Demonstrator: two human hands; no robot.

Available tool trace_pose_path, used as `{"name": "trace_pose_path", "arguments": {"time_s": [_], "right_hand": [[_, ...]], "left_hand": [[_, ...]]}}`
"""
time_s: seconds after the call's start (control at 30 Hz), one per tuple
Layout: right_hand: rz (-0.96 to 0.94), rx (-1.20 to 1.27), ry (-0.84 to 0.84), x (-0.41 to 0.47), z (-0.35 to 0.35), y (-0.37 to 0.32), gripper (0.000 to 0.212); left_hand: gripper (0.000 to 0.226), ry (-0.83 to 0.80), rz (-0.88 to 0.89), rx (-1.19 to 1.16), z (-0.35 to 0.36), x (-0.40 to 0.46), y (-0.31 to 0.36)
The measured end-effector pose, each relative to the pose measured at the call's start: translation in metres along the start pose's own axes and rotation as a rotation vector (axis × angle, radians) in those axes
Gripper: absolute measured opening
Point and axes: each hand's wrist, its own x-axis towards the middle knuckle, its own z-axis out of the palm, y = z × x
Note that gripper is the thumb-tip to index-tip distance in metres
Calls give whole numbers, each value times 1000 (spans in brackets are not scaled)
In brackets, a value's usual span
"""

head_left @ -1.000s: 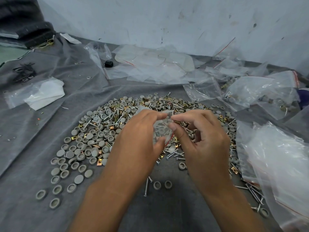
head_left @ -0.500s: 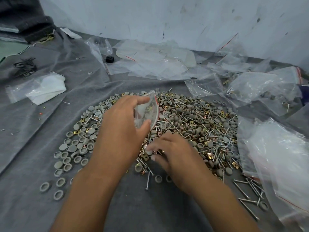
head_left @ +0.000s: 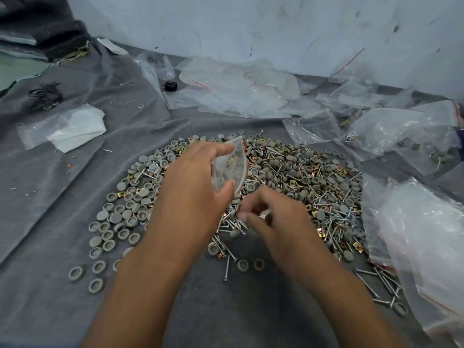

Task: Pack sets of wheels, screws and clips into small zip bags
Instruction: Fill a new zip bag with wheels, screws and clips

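Over the middle of the grey cloth [head_left: 50, 285], left hand [head_left: 193, 194] holds a small zip bag [head_left: 229, 167] up above the parts pile [head_left: 288, 182], thumb & fingers pinched on its edges. Bag mouth looks part open, facing right; a few bits seem to be inside already, can't tell which. Right hand [head_left: 273, 222] is low, just under/beside the bag, fingers curled down among the screws [head_left: 233, 223]. It's blurred, so can't tell if it has actually got anything yet.

Grey wheels [head_left: 118, 217] spread to the left of the pile, brass clips [head_left: 320, 233] mixed thru the middle & right. Bigger plastic bags [head_left: 414, 234] lie to the right, w/ more at the back.

Risks, as I judge them:
- parts are tangled, so a quick grab could lift the wrong count or mix → bad set.
- bag held by a light pinch; mouth may sag shut, so pieces miss & drop back in the pile.
- screw tips could snag or pierce the thin film.
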Motion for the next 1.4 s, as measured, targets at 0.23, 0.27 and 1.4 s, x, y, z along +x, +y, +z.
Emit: {"name": "trace_pose_path", "arguments": {"time_s": [0.23,0.27,1.4], "right_hand": [[-9,201,123,2,-22,0,21],[-5,191,121,3,-23,2,17],[-21,361,718,2,-49,-3,20]], "left_hand": [[52,-27,0,6,5,-2,6],[52,-33,2,12,6,-2,6],[31,347,113,-758,4,-4,35]]}}
